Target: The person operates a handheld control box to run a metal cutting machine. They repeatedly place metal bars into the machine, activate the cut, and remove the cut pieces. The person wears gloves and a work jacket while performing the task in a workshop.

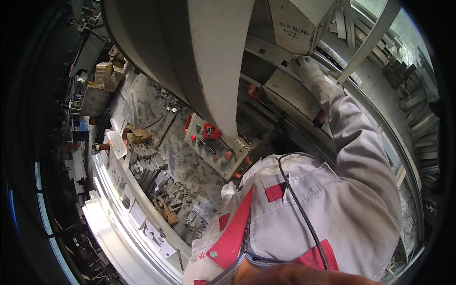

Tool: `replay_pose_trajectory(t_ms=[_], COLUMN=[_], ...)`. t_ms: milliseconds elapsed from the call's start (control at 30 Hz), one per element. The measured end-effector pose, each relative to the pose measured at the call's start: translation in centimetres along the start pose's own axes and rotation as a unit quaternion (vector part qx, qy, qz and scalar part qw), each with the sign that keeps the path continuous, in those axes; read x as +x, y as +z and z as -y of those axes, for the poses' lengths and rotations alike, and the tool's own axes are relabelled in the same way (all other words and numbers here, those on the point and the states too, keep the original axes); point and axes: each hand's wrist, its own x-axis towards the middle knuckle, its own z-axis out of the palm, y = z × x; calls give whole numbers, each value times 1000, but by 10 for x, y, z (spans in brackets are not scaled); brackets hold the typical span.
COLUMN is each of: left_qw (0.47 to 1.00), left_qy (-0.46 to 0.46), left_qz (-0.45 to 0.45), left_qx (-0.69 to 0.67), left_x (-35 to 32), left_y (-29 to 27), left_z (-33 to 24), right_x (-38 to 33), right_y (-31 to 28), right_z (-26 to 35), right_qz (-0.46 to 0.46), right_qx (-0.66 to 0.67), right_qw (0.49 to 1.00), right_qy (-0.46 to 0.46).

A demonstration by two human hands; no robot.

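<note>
My right hand, in a white knit glove, reaches far forward on the right. It rests on the edge of a grey metal machine bed, with its fingers laid over the surface and nothing visible in them. My left hand, also gloved in white, shows only in part beside my jacket. It is close to the lower edge of a beige control box with red, green and dark buttons and orange corner pieces; its fingers are mostly hidden. A large pale curved machine cover rises just beyond the box.
Short metal offcuts are heaped on the floor at the left, beside long white profiles. Cardboard boxes stand farther back. At the right, beyond a metal rail, more profiles are stacked. A dark red-tipped cylinder sits below my right forearm.
</note>
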Motion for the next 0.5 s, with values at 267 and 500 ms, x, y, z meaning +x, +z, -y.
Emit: replay_pose_trajectory(t_ms=[267, 500], left_qw=[998, 1000], left_qy=[7, -4], left_qz=[7, -1], left_qx=[-58, -10], left_x=[33, 45], left_y=[20, 31], left_z=[70, 149], right_x=[3, 4], right_y=[1, 9], right_z=[-1, -4], right_qz=[32, -7], right_qx=[19, 18], right_qw=[999, 1000], right_qy=[9, 0])
